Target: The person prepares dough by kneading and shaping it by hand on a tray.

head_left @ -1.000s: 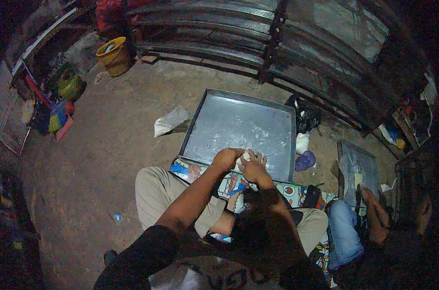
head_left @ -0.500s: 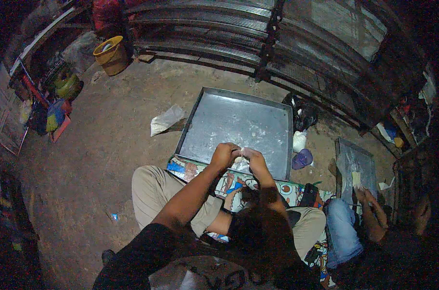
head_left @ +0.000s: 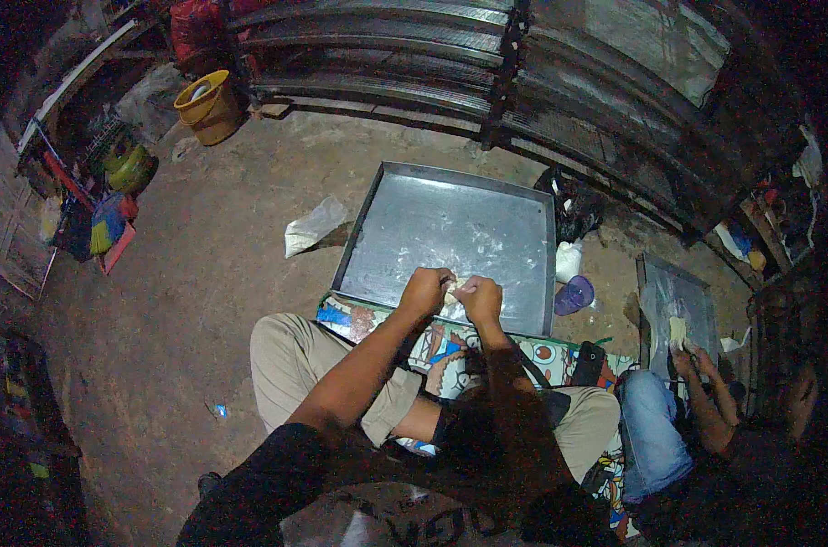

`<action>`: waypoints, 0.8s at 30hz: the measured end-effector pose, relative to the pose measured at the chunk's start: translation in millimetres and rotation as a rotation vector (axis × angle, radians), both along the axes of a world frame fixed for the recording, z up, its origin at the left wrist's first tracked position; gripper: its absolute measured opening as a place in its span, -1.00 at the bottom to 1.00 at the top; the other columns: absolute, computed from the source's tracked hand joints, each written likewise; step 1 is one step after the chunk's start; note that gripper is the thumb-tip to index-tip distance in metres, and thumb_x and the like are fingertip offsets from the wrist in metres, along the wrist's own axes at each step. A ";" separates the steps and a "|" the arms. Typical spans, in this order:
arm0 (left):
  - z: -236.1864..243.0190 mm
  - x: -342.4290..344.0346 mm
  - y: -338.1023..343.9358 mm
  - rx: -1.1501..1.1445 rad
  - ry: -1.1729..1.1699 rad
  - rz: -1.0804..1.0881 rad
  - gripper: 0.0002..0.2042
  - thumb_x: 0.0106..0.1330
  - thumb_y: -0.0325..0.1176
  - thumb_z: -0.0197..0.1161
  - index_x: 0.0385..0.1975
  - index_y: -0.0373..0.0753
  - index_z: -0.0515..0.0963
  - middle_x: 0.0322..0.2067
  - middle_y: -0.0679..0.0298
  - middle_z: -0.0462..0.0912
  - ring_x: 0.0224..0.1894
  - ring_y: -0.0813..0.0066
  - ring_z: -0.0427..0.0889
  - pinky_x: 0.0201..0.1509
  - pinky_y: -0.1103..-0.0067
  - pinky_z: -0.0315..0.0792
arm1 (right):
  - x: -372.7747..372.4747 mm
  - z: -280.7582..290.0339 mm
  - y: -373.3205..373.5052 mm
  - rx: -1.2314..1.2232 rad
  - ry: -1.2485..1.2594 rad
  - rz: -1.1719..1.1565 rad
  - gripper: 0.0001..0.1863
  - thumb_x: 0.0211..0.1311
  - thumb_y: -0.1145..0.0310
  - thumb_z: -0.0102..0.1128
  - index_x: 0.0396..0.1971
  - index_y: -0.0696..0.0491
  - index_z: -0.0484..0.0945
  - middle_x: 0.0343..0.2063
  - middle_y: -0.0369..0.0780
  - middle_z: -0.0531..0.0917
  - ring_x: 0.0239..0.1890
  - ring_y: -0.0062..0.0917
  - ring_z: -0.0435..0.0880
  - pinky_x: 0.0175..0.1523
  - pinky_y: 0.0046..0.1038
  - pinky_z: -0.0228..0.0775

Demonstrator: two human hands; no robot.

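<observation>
A large square metal tray (head_left: 446,214) with raised edges lies in front of my crossed legs, dusted with white flour-like streaks. Over its near side my two hands work on one small pale piece of dough (head_left: 454,289). My left hand (head_left: 422,293) is closed on the dough's left end, fingertips pinched. From the other side my right hand (head_left: 483,300) grips it with thumb and bent fingers. Part of the dough is hidden by the fingers.
Left of the tray lies a bag of white powder (head_left: 314,228); right of it are a white bag (head_left: 568,262), a purple cup (head_left: 575,295) and a phone (head_left: 590,362). A co-worker's hands (head_left: 692,361) hold dough at a smaller tray (head_left: 656,283). A yellow bucket (head_left: 209,114) stands far left.
My hands have drawn slightly apart and turned, so more of the dough shows between them. The co-worker's hands have shifted a little at the other tray.
</observation>
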State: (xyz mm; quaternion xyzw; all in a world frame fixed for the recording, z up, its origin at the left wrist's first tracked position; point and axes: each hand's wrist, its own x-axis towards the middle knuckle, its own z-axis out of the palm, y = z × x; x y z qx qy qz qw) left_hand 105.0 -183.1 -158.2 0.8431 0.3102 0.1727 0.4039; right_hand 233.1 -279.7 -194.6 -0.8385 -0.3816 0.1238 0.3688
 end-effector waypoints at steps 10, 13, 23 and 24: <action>-9.6 6.4 6.9 0.229 0.100 -0.036 -0.89 0.09 -0.47 0.26 -0.39 -0.32 0.60 -0.41 -0.08 0.64 -0.29 -0.09 0.65 -0.22 0.24 0.51 | 13.1 -11.5 4.7 0.101 -0.072 0.113 -0.89 -0.06 0.43 0.34 -0.59 0.17 0.65 -0.59 -0.11 0.69 -0.50 -0.27 0.71 -0.29 -0.36 0.53; -12.7 -0.5 10.2 0.208 0.022 -0.066 -0.89 0.07 -0.48 0.26 -0.40 -0.33 0.59 -0.40 -0.09 0.63 -0.30 -0.09 0.65 -0.22 0.23 0.50 | 5.2 5.9 5.3 0.017 -0.067 0.123 -0.81 -0.15 0.37 0.45 -0.60 0.17 0.65 -0.61 -0.10 0.68 -0.53 -0.29 0.70 -0.31 -0.36 0.52; -15.9 -0.2 7.5 0.302 -0.034 0.069 -0.91 0.12 -0.43 0.25 -0.50 -0.33 0.57 -0.51 -0.05 0.63 -0.39 -0.08 0.66 -0.29 0.23 0.52 | 2.9 -17.1 10.5 0.080 -0.087 0.155 -0.83 0.08 0.47 0.26 -0.30 0.12 0.71 -0.39 -0.04 0.73 -0.35 -0.36 0.75 -0.18 -0.41 0.56; -16.6 0.7 11.7 0.282 0.047 0.006 -0.82 0.19 -0.39 0.20 -0.29 -0.34 0.61 -0.40 -0.08 0.67 -0.31 -0.07 0.69 -0.22 0.29 0.56 | 0.2 -13.2 10.7 0.082 -0.072 0.158 -0.83 0.12 0.47 0.24 -0.27 0.11 0.71 -0.38 -0.07 0.73 -0.34 -0.38 0.74 -0.17 -0.40 0.56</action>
